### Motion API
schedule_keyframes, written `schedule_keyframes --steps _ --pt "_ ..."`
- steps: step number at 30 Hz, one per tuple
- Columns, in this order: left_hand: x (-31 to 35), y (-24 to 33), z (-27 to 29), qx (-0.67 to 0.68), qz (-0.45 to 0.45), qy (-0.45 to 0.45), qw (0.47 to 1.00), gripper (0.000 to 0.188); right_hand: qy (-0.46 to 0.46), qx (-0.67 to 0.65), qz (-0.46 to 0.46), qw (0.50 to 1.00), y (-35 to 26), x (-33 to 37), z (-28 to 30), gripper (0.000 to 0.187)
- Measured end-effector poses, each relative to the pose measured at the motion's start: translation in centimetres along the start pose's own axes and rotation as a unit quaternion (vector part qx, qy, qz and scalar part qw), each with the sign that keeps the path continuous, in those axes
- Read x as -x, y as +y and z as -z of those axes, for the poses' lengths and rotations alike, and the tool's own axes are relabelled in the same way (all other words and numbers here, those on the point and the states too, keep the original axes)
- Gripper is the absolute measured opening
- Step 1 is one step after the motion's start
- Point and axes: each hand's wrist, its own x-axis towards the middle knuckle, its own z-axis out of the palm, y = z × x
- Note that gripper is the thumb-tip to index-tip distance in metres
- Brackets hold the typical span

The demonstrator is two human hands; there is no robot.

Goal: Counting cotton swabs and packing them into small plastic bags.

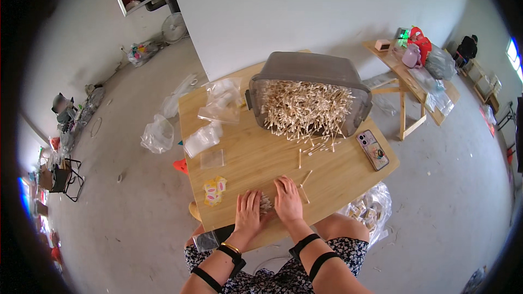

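Low in the middle of the picture, two hands rest on a wooden table (250, 155), with a small bunch of cotton swabs (265, 204) between them. The left hand (248, 210) has bent fingers at the bunch's left side. The right hand (287, 200) is just right of it, with its fingers a little bent. I can't tell how tightly either one holds on. Left of the hands lie small yellow and white labels (214, 190) with pink spots; their writing is too tiny to read. Above, a gray tub (310, 66) tips out a big swab pile (305, 106). A phone (373, 151) in a picture case lies at the right.
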Motion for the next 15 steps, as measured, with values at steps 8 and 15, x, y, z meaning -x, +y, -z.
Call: schedule_keyframes --steps 8,15 --pt "-4.5 -2.1 0.5 0.052 0.007 0.05 0.997 0.038 0.01 -0.004 0.005 1.0 0.3 0.3 -0.6 0.04" --pt "-0.9 -0.7 0.2 0.101 0.017 0.023 0.994 0.079 0.027 -0.016 0.018 0.999 0.3 0.3 -0.3 0.042"
